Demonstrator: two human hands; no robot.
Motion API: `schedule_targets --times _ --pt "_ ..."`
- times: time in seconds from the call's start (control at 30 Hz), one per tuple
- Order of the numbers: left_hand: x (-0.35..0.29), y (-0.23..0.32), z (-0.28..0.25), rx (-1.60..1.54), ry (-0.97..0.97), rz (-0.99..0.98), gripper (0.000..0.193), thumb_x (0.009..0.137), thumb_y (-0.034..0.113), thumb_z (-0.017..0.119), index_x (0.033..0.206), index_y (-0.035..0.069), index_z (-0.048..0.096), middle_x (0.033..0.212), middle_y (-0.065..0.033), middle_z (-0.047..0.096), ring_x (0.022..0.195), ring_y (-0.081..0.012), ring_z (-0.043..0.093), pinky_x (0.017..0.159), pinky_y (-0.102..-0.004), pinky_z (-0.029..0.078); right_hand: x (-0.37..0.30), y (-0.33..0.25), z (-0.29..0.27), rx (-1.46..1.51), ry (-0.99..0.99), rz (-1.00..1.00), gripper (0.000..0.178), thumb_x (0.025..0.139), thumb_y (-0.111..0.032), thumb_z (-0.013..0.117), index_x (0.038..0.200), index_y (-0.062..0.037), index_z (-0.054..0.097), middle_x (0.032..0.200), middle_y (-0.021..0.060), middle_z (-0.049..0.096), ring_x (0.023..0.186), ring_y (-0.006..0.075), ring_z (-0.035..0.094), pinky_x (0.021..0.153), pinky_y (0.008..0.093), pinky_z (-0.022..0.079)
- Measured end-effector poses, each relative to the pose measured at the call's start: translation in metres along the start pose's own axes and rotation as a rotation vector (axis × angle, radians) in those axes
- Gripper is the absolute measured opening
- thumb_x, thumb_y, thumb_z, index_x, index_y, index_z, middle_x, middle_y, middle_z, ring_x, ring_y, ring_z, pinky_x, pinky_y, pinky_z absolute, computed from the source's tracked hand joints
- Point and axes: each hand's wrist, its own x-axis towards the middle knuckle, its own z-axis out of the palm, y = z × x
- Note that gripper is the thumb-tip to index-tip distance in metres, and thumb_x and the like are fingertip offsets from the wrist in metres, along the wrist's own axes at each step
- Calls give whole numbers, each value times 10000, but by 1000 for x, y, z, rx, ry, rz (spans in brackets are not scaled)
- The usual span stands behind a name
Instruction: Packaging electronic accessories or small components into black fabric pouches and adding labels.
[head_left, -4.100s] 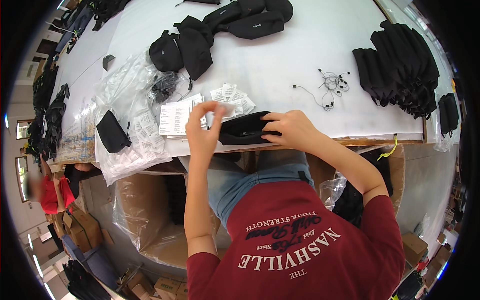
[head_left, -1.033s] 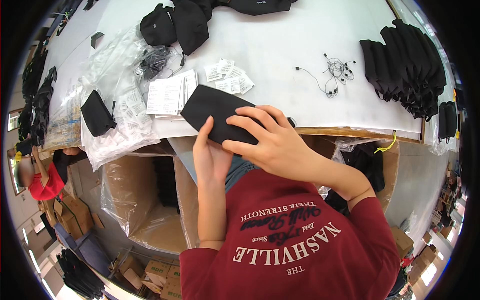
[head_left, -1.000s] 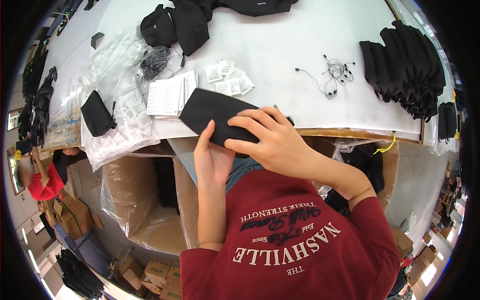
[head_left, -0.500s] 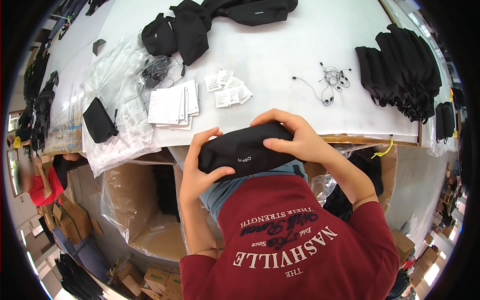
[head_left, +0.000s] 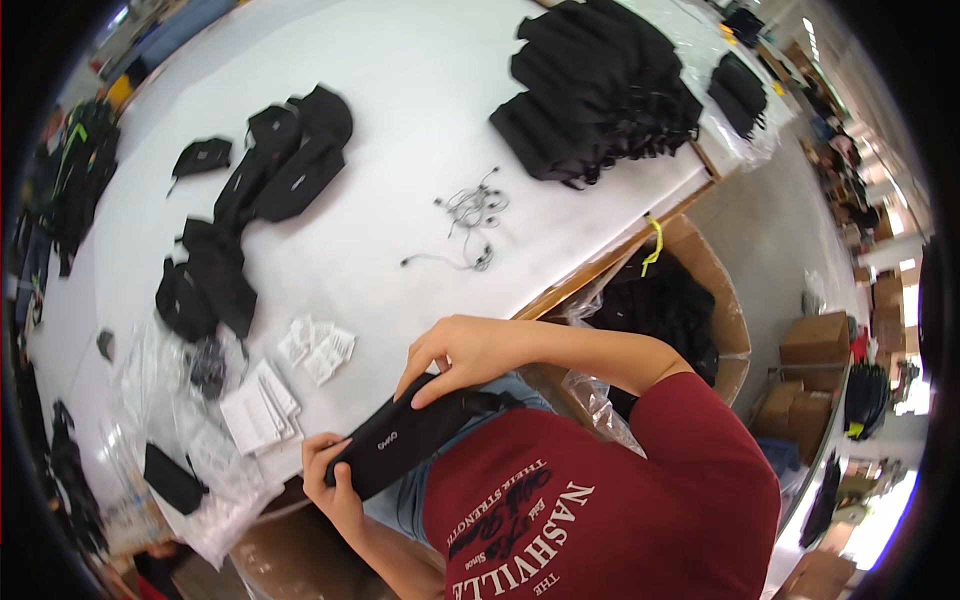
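Note:
A soft black zip pouch [head_left: 405, 440] with small pale lettering is held at my waist, by the table's near edge, tilted with its right end higher. My left hand [head_left: 338, 482] grips its lower left end, thumb on the front face. At the upper edge, my right hand [head_left: 450, 358] pinches the fabric between thumb and fingers. A dark strap-like piece [head_left: 490, 402] sticks out from the pouch's right end. Beyond my hands lie a stack of white printed cards [head_left: 255, 412] and loose white labels [head_left: 318, 348].
Thin dark cords [head_left: 475, 212] lie tangled on the white table [head_left: 400, 130]. A big pile of black pouches [head_left: 600, 90] sits far right, more pouches [head_left: 300, 165] far left. Clear plastic [head_left: 140, 385] and a small black pouch [head_left: 172, 480] are left. An open carton [head_left: 735, 320] stands right, below the edge.
My view has swung right, so the table appears turned. The pouch has gone from nearly level to steeply tilted. My right hand has shifted along its upper edge; both hands still hold it.

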Motion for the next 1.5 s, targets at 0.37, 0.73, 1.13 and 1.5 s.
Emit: schedule_targets --times 0.37,0.73,1.13,1.5 --pt "29 -29 -6 298 130 -82 313 910 193 573 1169 17 580 1271 -167 481 1117 -276 506 895 -363 417 -133 -11 -169 -96 1204 -27 323 830 -183 731 1128 -76 672 731 12 662 523 41 548 485 192 443" --pt "27 -122 -66 910 354 -260 609 825 318 665 1315 21 455 1301 -182 469 1222 -375 397 1016 -482 295 -265 27 -389 -630 2034 332 460 763 -325 701 1195 -173 656 875 93 720 623 140 695 698 252 517" --pt "31 -100 -54 1003 272 -239 527 819 334 669 1244 52 540 1276 -125 487 1165 -348 429 986 -473 318 -235 51 -412 -428 1416 685 501 778 -194 643 1277 -193 593 720 79 652 586 160 621 516 289 518" --pt "46 -63 -46 840 762 -151 161 896 109 614 984 -19 656 894 -141 667 846 -297 632 780 -376 482 -117 37 -206 -987 1673 94 234 808 -142 648 1042 -129 640 865 34 568 659 183 510 617 310 446"
